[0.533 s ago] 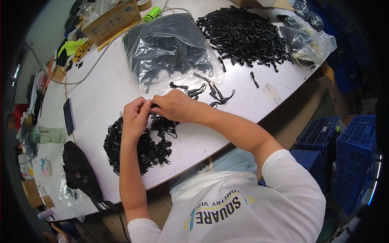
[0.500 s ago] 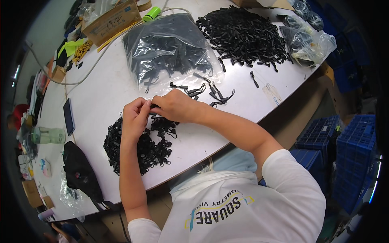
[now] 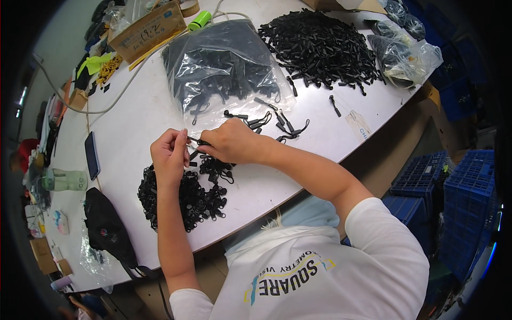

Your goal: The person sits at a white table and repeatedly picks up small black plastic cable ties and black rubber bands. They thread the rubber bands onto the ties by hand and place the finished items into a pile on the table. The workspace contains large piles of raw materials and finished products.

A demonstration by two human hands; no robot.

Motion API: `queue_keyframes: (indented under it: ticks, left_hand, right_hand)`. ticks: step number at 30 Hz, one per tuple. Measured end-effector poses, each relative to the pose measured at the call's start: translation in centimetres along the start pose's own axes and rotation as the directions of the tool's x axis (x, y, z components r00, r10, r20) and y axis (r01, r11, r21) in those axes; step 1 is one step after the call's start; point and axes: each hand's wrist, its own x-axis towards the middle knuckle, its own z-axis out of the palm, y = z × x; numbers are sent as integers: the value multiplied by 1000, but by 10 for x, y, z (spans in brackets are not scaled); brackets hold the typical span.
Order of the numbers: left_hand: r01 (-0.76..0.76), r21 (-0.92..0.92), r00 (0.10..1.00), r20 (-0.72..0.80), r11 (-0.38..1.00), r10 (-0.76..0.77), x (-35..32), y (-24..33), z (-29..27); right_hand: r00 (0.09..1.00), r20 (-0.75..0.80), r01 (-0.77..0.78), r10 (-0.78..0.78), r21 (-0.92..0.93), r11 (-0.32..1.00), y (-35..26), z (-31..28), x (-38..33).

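My left hand (image 3: 170,152) is closed in a pinch above a heap of small black zipper sliders (image 3: 184,200). Opposite it, my right hand (image 3: 232,141) pinches too. A short black corded zipper pull (image 3: 194,140) spans the gap between my fingertips, and its ends are hidden in them. Beyond my right hand lie several loose black zipper pulls with cord loops (image 3: 288,128). Farther back, a clear plastic bag (image 3: 224,64) holds more black pieces.
A large heap of black pulls (image 3: 322,50) covers the back right, beside clear bags (image 3: 405,58). On the left are a phone (image 3: 92,156), a green bottle (image 3: 66,180) and a black pouch (image 3: 109,224). A cardboard box (image 3: 146,32) stands at the back; blue crates (image 3: 469,197) stand right.
My left hand has moved slightly left and down, away from my right hand. A gap has opened between them, with the black cord now showing across it.
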Motion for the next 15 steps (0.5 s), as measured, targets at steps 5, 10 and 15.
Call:
queue_keyframes:
  ticks: [5, 10, 15]
  left_hand:
    - [-9, -65, 1000, 22, 998, 10, -2, 4, 4]
    - [-21, -129, 994, 102, 991, 35, -2, 4, 3]
    - [-7, -163, 988, 152, 987, 32, -3, 9, -1]
  right_hand:
    - [998, 33, -52, 52, 22, 998, -2, -5, 0]
    - [995, 0, -97, 97, 32, 995, -2, -8, 2]
    - [997, -14, -74, 75, 24, 997, -2, -9, 2]
